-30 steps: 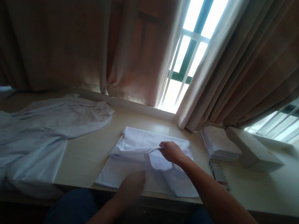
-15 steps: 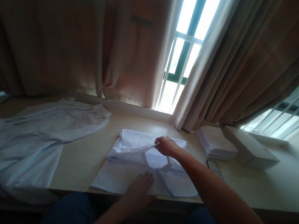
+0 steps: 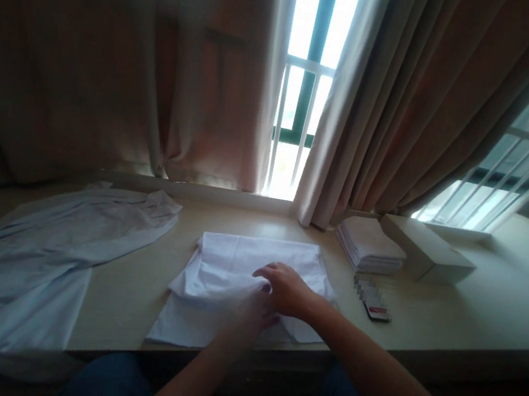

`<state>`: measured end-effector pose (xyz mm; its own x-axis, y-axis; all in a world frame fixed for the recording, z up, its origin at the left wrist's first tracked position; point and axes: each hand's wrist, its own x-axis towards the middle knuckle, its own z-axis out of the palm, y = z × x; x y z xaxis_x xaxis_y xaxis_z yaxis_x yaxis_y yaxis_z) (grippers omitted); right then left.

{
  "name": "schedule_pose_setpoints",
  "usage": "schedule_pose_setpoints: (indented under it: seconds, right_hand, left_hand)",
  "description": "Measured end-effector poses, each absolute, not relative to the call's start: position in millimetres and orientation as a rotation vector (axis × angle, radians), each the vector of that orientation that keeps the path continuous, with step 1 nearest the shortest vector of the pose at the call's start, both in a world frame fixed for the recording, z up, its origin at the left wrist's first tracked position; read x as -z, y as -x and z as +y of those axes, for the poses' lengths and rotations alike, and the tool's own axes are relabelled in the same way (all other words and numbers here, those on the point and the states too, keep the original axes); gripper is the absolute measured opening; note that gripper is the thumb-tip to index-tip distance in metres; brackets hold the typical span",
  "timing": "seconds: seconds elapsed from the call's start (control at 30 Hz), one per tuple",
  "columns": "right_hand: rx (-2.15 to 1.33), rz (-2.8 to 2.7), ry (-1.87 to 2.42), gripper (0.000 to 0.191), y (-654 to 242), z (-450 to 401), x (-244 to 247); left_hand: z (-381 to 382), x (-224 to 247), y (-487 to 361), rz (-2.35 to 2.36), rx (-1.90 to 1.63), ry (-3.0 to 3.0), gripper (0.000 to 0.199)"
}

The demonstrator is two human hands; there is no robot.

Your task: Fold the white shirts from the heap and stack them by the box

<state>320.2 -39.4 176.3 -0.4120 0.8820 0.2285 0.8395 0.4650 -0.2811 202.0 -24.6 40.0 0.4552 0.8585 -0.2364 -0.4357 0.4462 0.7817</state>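
Observation:
A partly folded white shirt (image 3: 260, 255) lies on the table in front of me, its lower edge near the table's front. Over its middle, my right hand (image 3: 285, 289) has bent fingers closed at a raised bit of the cloth; the fingertips are partly hidden. My left hand (image 3: 252, 314) is just below and left of it, over the lower part of the shirt. Motion smears the left fingers, and they overlap the right hand, so their grip does not show.
Loose white garments (image 3: 46, 256) spread over the left of the table (image 3: 119, 309), hanging past its front edge. At the right are a stack of folded white cloth (image 3: 371, 243), a pale box (image 3: 430, 253) and a phone (image 3: 376, 304). Curtains (image 3: 220, 96) hang behind.
My right hand has come down and nearer, lowering the lifted cloth. My left hand has moved up close to it. The view has shifted slightly right.

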Motion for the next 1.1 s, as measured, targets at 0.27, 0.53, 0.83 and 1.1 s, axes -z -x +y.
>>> schedule_pose_setpoints:
  seconds: [0.27,0.53,0.83,1.1]
  right_hand:
    - [-0.181,-1.766,2.000,0.015,-382,-108,-66]
    - [-0.610,-1.289,2.201,0.042,-382,-53,-35]
    - [-0.644,-1.377,1.988,0.014,-358,-59,-42]
    - [-0.408,-2.038,1.650,0.019,-340,-115,-44]
  left_hand:
    - [-7,-79,-208,0.678,-0.851,-0.582,0.044]
    - [7,-92,-216,0.927,-0.782,-0.580,0.030]
    - [19,-112,-214,0.942,-0.820,-0.634,0.019]
    - [16,-114,-211,0.920,-0.820,-0.649,0.022]
